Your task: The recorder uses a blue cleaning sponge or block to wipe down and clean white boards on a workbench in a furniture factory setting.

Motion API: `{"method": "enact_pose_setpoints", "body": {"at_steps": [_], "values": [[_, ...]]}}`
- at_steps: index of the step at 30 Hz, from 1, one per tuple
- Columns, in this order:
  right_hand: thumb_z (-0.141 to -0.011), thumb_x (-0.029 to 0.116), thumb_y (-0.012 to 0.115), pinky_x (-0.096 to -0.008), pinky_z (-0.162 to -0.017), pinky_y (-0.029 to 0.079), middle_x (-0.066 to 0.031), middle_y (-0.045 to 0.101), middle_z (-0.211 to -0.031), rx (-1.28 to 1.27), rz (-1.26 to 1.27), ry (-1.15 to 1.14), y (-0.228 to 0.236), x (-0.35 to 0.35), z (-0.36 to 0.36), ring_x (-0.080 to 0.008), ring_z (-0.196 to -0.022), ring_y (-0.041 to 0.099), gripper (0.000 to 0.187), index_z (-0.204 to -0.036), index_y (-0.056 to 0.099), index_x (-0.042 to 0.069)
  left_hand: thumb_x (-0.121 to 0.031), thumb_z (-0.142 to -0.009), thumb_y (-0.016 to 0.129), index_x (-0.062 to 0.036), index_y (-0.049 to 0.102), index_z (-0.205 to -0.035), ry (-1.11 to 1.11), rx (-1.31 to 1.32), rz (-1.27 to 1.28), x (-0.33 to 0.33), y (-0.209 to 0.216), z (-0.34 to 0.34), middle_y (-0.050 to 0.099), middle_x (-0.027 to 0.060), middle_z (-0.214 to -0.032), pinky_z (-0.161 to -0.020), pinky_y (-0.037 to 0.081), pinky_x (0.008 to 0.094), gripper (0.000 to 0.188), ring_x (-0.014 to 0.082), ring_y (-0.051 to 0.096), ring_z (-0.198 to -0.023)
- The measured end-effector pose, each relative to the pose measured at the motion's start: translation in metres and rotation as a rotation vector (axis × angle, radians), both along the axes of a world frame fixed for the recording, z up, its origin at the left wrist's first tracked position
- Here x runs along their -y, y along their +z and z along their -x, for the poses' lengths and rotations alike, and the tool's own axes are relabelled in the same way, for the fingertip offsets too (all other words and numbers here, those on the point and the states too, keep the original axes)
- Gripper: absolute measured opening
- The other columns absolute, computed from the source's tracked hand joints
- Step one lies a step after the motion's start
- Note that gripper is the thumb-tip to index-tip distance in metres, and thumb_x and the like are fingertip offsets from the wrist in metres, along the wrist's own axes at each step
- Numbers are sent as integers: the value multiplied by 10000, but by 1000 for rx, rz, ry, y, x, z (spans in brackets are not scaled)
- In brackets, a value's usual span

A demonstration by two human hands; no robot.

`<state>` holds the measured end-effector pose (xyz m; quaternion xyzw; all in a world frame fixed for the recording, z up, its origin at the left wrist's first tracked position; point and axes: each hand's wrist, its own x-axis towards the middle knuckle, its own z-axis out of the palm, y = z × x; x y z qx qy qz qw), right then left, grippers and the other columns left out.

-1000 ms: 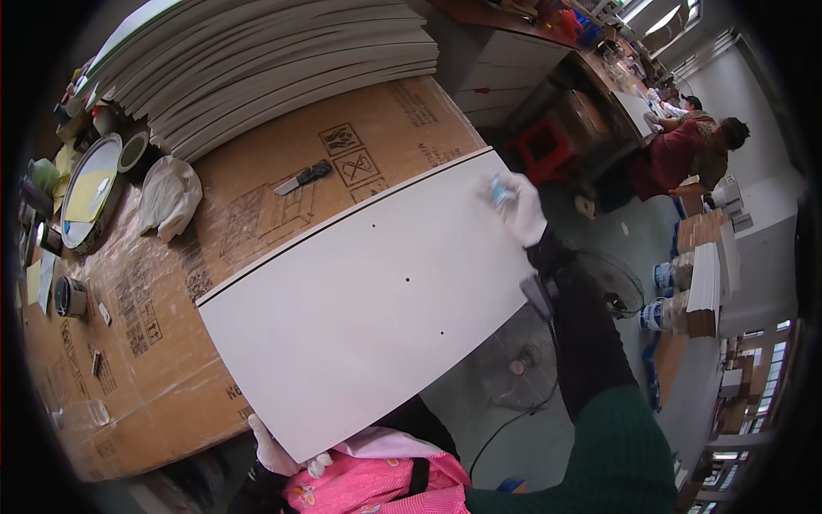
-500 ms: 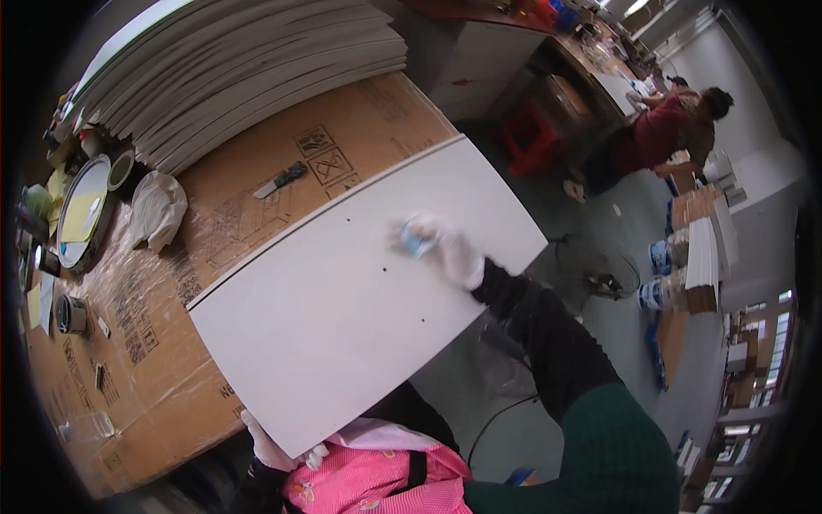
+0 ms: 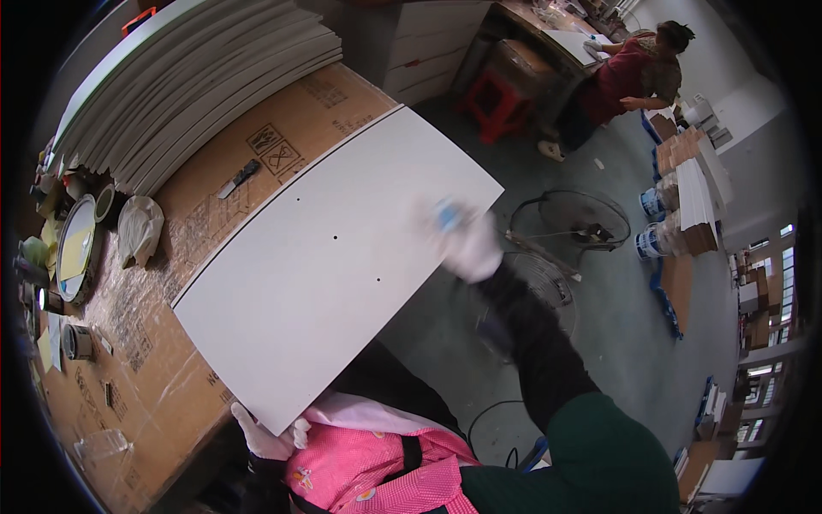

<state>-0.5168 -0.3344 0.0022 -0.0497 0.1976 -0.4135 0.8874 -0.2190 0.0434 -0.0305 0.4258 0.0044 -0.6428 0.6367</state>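
Observation:
A white rectangular panel point(image 3: 317, 265) with three small dark holes lies slantwise over the table's edge, its near corner sticking out toward me. My left hand point(image 3: 264, 433), in a white glove, is closed round that near corner. Over the panel's right edge is my right hand point(image 3: 471, 244), also gloved in white and smeared by motion. It is closed on a small light-blue object point(image 3: 447, 215), too blurred for its kind to show. Whether that object touches the panel I cannot tell.
Cardboard covers the table point(image 3: 154, 360), which bears a stack of white panels point(image 3: 205, 81), a dark-handled scraper point(image 3: 241, 178), a plastic bag point(image 3: 139, 228) and a small tin point(image 3: 78, 342). A floor fan point(image 3: 569, 220) stands right. Beyond, a person point(image 3: 623, 81) works near a red stool point(image 3: 492, 103).
My right hand has swept with the blue object from the panel's middle toward its right edge. The view has shifted, bringing the fan into fuller sight. My left hand stays at the corner.

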Motion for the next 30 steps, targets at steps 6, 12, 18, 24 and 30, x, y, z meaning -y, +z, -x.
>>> {"method": "enact_pose_setpoints", "body": {"at_steps": [6,12,18,24,30], "values": [[-948,253,530,-545,-1016,524,-304,656,-1079,-198,234,-698,19,121,130,-453,-1075,646,296,-931,575,-39,-935,-793,265,6,514,-1280,43,-9,-61,6,8,4,665,241,-725,-321,435,343,1089,284,561,-410],[-969,188,488,-507,-1074,471,-264,606,-1172,-115,325,-368,-19,57,29,-374,-1156,604,256,-1030,558,-51,-970,-758,174,18,520,-1281,-16,-49,-55,14,6,2,674,234,-759,-383,479,366,1170,288,584,-463],[-1021,40,396,-301,-1000,510,-156,607,-1185,-53,106,397,0,-188,-130,-192,-1147,599,315,-1281,523,-87,-1004,-710,156,44,549,-1247,-16,164,-13,-5,-8,9,689,204,-809,-468,527,379,1242,272,617,-525],[-960,121,548,-258,-736,512,-67,658,-973,-239,953,713,10,-253,-160,-148,-879,631,223,-1149,636,41,-997,-722,150,42,389,-1449,89,252,33,-30,-14,5,703,200,-1071,-576,558,361,1291,254,675,-674],[-1005,191,487,-483,-1023,481,-195,586,-1101,-99,104,-458,8,-23,-39,-315,-1056,599,192,-1027,522,3,-1014,-687,119,115,459,-1357,-34,251,31,-19,-5,1,695,275,-1093,-621,620,370,1356,296,724,-792]]}}
